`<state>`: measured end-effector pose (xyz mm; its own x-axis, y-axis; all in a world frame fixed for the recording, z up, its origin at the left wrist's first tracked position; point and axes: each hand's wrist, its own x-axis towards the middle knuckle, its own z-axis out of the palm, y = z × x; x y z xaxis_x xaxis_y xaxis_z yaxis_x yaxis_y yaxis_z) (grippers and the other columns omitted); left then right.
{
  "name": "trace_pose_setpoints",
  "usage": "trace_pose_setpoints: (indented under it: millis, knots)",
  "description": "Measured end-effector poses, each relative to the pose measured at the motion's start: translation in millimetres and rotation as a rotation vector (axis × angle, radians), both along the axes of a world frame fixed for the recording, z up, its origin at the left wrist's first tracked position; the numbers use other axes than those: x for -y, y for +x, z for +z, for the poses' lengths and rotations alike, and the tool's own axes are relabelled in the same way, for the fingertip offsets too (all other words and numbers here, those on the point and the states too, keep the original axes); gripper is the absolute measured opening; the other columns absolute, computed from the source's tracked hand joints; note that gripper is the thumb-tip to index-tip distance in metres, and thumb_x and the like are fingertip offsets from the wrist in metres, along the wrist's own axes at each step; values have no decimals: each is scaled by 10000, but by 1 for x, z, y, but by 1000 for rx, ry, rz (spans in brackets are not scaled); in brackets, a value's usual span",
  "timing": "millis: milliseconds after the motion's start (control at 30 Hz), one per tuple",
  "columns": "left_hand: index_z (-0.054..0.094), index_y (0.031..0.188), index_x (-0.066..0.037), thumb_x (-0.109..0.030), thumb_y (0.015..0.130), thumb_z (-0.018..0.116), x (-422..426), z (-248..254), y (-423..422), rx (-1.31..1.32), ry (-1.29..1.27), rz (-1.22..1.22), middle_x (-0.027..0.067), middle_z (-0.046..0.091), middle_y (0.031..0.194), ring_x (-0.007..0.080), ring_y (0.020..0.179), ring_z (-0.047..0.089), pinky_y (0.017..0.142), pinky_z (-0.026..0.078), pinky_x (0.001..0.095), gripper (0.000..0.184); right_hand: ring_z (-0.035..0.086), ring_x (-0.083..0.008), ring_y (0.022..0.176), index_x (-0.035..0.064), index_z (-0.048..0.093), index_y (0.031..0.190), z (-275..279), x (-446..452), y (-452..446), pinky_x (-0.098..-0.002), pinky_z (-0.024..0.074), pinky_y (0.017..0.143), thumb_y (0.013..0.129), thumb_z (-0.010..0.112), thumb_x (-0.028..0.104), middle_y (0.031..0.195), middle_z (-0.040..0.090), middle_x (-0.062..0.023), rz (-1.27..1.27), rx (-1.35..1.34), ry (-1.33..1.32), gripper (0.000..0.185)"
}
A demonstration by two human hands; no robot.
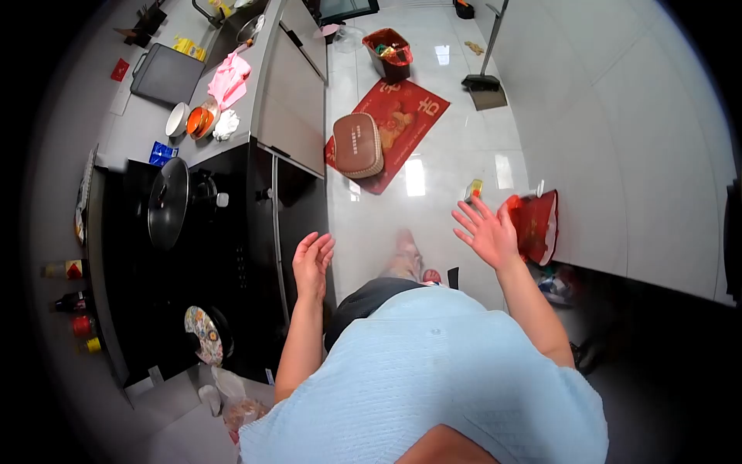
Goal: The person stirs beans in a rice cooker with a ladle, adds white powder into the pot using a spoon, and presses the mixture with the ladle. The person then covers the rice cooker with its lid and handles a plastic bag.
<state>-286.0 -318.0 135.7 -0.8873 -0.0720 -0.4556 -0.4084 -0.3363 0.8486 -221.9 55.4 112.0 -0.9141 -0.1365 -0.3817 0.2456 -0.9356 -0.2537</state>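
Observation:
My left hand (314,265) is raised beside the front of the black stove, its fingers slightly curled but apart, with nothing in it. On the other side, my right hand (488,234) is held up over the floor with its fingers spread and the palm bare. Just beyond its fingertips a small yellow and red box (474,189) sits on the tiles. A red bag (537,226) is close to the right of that hand, by the wall. Neither hand visibly holds anything.
A black stove (232,255) with a lidded pan (168,203) is at left. The counter bears bowls (177,120) and a pink cloth (229,80). Ahead lie a red mat (410,127), a brown case (357,145), a bin (389,56) and a dustpan (488,99).

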Motion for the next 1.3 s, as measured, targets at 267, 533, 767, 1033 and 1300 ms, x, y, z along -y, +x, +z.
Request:
trace_pose_setpoints:
  millis: [267, 533, 767, 1033, 1300]
  knots:
    - [449, 1103, -19, 91, 797, 389, -34, -32, -155, -30, 140, 17, 180, 532, 1165, 286, 1033, 573, 815, 501, 335, 331, 324, -302, 1294, 82, 219, 1406, -27, -61, -116, -468, 267, 1033, 930, 237, 547, 1440, 269, -143, -80, 109, 233, 666]
    - [442, 1065, -39, 125, 739, 353, -43, 6, -334, -78, 191, 94, 173, 505, 1198, 296, 1105, 534, 843, 484, 369, 376, 475, -277, 1156, 100, 275, 1379, -94, -137, -200, -404, 416, 876, 900, 358, 550, 1417, 307, -142, -192, 617, 580, 663]
    - [440, 1079, -64, -65, 877, 475, -58, 26, -482, -138, 223, 149, 153, 531, 1179, 276, 1095, 538, 852, 470, 359, 204, 496, -310, 1113, 90, 265, 1372, -128, -171, -301, -412, 437, 820, 893, 372, 553, 1426, 269, -154, -129, 775, 639, 675]
    - [431, 1086, -51, -59, 884, 465, -99, 38, -650, -220, 233, 337, 183, 522, 1196, 281, 1073, 551, 819, 477, 349, 205, 509, -322, 1078, 90, 307, 1341, -167, -249, -534, -454, 423, 820, 876, 415, 557, 1388, 317, -138, 2, 705, 673, 668]
    - [393, 1199, -32, 45, 869, 368, -113, 47, -770, -202, 201, 455, 217, 429, 1300, 322, 1087, 546, 776, 514, 325, 340, 551, -272, 1041, 107, 324, 1344, -114, -285, -822, -415, 451, 782, 891, 422, 526, 1384, 347, -113, 79, 398, 780, 625]
